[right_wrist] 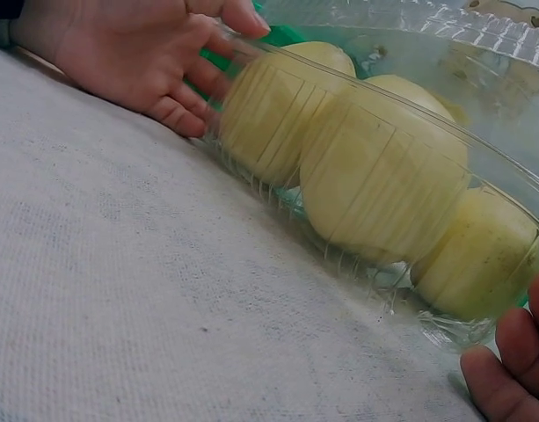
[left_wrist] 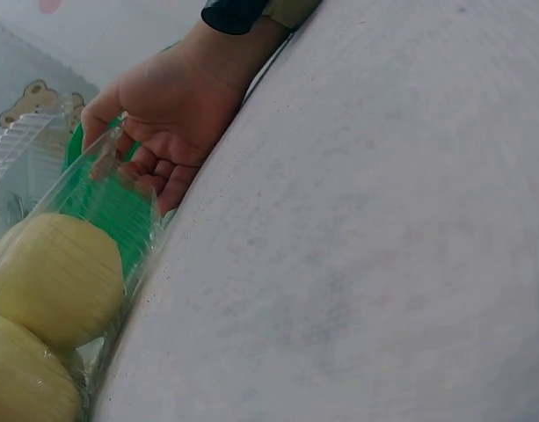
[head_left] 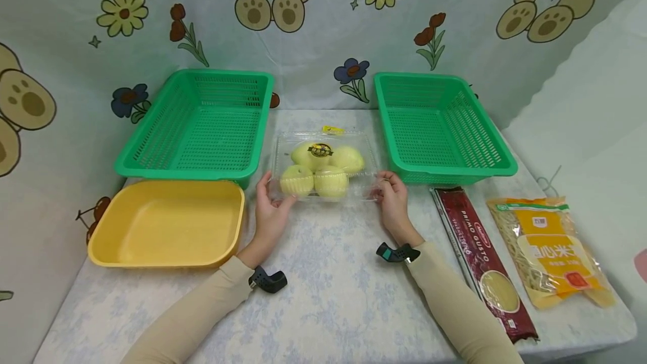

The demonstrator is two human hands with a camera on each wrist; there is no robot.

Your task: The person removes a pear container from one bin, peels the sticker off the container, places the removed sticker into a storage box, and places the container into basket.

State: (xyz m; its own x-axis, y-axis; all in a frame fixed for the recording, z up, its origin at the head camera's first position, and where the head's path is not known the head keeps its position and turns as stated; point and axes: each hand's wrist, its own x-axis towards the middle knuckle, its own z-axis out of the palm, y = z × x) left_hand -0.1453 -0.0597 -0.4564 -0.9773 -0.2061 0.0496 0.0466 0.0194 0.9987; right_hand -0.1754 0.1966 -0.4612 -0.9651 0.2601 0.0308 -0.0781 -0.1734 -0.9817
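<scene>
A clear plastic box [head_left: 361, 187] holding several pale yellow-green fruits [head_left: 331, 182] lies at the middle of the table. Its left front corner is gripped by my left hand [head_left: 269, 212], the thumb along the front edge. My right hand [head_left: 395, 204] pinches the box at the right front corner. In the left wrist view the right hand [left_wrist: 177, 110] has its thumb and fingers at the rim, beside the fruits [left_wrist: 62, 277]. The right wrist view has the left hand [right_wrist: 120, 61] at one end of the box and fingertips of the right hand [right_wrist: 511, 365] at the other.
Green baskets [head_left: 214, 139] [head_left: 437, 133] stand behind on the left and right. A yellow bin [head_left: 169, 218] is at front left. On the right lie a dark red spaghetti pack [head_left: 480, 257] and a yellow noodle bag [head_left: 553, 251]. Patterned cloth [head_left: 313, 32] hangs behind.
</scene>
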